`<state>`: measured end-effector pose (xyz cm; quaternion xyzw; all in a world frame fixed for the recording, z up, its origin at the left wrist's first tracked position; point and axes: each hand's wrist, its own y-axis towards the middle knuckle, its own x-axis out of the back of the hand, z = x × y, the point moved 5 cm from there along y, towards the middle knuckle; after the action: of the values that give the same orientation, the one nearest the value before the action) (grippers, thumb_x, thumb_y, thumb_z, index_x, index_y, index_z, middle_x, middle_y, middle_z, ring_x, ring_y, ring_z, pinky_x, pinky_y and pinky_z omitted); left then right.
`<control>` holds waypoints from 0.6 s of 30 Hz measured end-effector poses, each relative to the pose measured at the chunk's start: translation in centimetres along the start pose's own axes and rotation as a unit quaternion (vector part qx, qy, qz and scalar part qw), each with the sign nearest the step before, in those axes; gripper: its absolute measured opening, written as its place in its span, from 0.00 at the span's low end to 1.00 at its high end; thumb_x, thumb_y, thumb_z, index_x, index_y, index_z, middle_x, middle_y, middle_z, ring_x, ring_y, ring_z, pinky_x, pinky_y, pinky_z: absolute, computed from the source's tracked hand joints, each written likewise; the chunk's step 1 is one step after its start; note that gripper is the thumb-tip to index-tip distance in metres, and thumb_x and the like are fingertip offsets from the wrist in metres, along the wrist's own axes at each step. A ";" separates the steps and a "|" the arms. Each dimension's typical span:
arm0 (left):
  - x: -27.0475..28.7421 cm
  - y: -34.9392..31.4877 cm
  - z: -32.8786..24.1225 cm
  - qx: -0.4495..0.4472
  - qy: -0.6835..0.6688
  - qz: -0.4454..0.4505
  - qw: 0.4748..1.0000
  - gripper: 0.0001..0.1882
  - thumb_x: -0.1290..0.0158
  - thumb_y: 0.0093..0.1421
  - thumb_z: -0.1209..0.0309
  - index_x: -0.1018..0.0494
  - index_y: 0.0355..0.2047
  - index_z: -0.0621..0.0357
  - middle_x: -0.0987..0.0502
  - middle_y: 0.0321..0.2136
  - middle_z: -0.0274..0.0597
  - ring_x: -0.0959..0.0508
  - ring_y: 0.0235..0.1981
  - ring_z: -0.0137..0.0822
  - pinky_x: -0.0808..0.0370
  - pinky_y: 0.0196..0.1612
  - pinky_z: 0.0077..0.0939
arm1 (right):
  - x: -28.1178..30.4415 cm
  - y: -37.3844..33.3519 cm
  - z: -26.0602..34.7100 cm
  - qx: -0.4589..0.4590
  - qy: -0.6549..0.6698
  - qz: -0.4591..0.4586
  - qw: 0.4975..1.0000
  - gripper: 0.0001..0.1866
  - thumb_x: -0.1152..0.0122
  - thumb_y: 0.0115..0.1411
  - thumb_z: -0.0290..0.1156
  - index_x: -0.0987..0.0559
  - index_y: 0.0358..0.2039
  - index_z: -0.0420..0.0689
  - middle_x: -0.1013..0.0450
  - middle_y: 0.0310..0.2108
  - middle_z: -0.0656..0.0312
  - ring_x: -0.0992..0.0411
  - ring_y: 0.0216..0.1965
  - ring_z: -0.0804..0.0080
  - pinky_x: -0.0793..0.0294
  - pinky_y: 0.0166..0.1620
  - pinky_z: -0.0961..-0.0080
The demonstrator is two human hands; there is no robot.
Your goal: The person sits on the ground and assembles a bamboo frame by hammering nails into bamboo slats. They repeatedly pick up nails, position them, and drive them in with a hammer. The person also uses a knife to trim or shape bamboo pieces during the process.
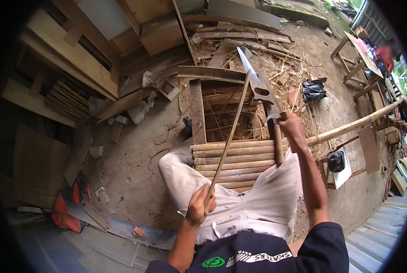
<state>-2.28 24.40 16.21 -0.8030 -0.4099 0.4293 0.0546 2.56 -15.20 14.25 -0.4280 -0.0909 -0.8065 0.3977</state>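
My left hand (201, 207) is closed around the lower end of a long thin bamboo strip (229, 144), which slants up and away across the slatted bamboo bench (234, 154) between my knees. My right hand (291, 126) is closed at the bench's right side, with a pale curved piece (271, 118) at its fingers; its kind is unclear. Just left of that hand lies a long blade tool with a wooden handle (278, 144). Beyond it rests a handsaw (261, 93), its brown grip toward me. The strip's far end reaches close to the saw blade.
Wood scraps and shavings (276, 59) litter the ground ahead. A black plastic bag (314, 90) lies to their right. A long bamboo pole (353, 124) stretches off to the right. Wooden cabinets (71, 50) stand at the left. Someone in red (387, 57) is by a table at far right.
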 end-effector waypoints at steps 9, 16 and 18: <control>1.1 4.8 -3.7 -0.175 0.190 -0.117 0.959 0.16 0.59 0.73 0.60 0.31 0.35 0.61 0.39 0.13 0.26 0.43 0.11 0.18 0.47 0.14 0.17 | -4.6 -10.5 5.8 0.232 0.080 0.101 0.964 0.15 0.29 0.54 0.38 0.22 0.34 0.42 0.22 0.25 0.49 0.21 0.28 0.53 0.23 0.33 0.61; -0.9 5.9 -4.3 -0.140 0.097 -0.101 0.980 0.13 0.58 0.71 0.67 0.34 0.33 0.63 0.36 0.19 0.34 0.36 0.15 0.27 0.39 0.14 0.20 | -7.8 -14.5 9.0 0.301 -0.025 0.155 0.940 0.15 0.31 0.49 0.34 0.27 0.32 0.43 0.26 0.23 0.48 0.25 0.27 0.45 0.27 0.31 0.54; -0.8 5.8 -4.1 -0.156 0.072 -0.113 0.979 0.11 0.58 0.70 0.69 0.34 0.32 0.61 0.38 0.19 0.34 0.35 0.18 0.25 0.41 0.14 0.19 | -7.3 -14.5 9.5 0.336 -0.011 0.136 0.932 0.14 0.32 0.50 0.33 0.27 0.32 0.43 0.26 0.23 0.49 0.25 0.27 0.45 0.27 0.31 0.54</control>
<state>4.07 21.13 16.74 -0.7786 -0.5552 0.2925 0.0061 0.31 3.26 17.36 -0.2866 -0.3020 -0.6620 0.6232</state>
